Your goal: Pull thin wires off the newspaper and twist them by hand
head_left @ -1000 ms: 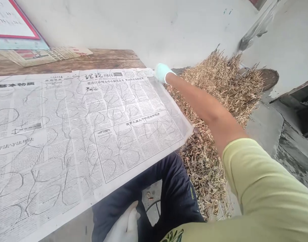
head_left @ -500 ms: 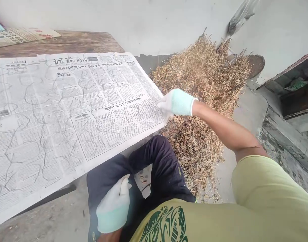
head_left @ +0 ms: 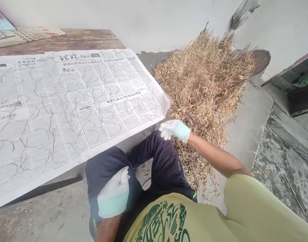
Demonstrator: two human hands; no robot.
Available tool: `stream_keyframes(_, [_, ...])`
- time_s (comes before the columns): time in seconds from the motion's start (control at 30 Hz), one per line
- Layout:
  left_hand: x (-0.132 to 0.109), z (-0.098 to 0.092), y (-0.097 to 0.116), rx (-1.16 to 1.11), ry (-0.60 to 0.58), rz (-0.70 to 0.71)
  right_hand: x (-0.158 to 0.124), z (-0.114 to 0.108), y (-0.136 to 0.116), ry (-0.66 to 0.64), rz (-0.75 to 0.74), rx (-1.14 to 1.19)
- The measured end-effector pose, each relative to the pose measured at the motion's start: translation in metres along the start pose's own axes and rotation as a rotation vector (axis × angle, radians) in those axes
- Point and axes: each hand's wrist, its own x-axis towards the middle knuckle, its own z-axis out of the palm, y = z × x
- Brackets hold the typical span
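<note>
A sheet of newspaper [head_left: 111,134] with printed columns lies across a wooden table [head_left: 93,37]. Thin, curly dark strands [head_left: 51,131] are spread over the paper; their kind is unclear. Just below the sheet's near right corner, my right hand [head_left: 172,129], in a white glove with a mint cuff, pinches a fine thread-like strand at its fingertips. My left hand [head_left: 116,190], gloved alike, rests on my dark trousers [head_left: 154,151] with thumb and fingers closed together. Whatever it may hold is too small to make out.
A heap of dry brown stalks and leaves [head_left: 201,80] stands on the floor beside the table, against the wall. More printed paper [head_left: 40,32] lies on the table's back left. A concrete step [head_left: 282,134] runs along the right.
My right hand has moved down and off the newspaper's corner, toward my knee, with the strand now at its fingertips. My left hand stays on my thigh. The view has shifted slightly.
</note>
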Motion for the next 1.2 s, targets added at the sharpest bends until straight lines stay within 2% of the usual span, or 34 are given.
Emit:
stream_keyframes(0.1, [-0.001,0.001,-0.002,0.017,0.041,0.026,-0.004,-0.002,-0.008,0.034,-0.102,-0.005])
stream_keyframes(0.3, [-0.003,0.001,0.002,-0.037,0.050,0.015,-0.005,-0.006,-0.030,0.169,-0.232,-0.226])
stream_keyframes(0.5, [-0.001,-0.001,0.007,-0.063,0.067,-0.003,-0.006,-0.016,-0.056,0.362,-0.337,-0.370])
stream_keyframes(0.63, [-0.008,-0.009,0.023,-0.181,0.040,-0.082,-0.019,-0.009,-0.060,0.364,-0.404,-0.324])
stream_keyframes(0.7, [-0.015,-0.017,0.042,-0.304,0.029,-0.097,-0.030,0.005,-0.053,0.297,-0.429,-0.273])
stream_keyframes(0.8, [-0.023,-0.031,0.082,-0.491,0.010,-0.022,-0.047,0.036,-0.032,0.196,-0.382,-0.180])
stream_keyframes(0.93, [-0.016,-0.045,0.125,-0.682,0.011,0.051,-0.064,0.081,0.002,0.127,-0.332,-0.084])
stream_keyframes(1.07, [-0.012,-0.045,0.134,-0.813,0.019,-0.014,-0.070,0.117,0.032,0.036,-0.233,-0.011])
stream_keyframes(1.13, [-0.014,-0.043,0.129,-0.826,0.028,-0.064,-0.070,0.126,0.044,-0.019,-0.176,-0.009])
stream_keyframes(1.2, [-0.017,-0.041,0.121,-0.786,0.046,-0.077,-0.068,0.124,0.050,-0.052,-0.107,-0.042])
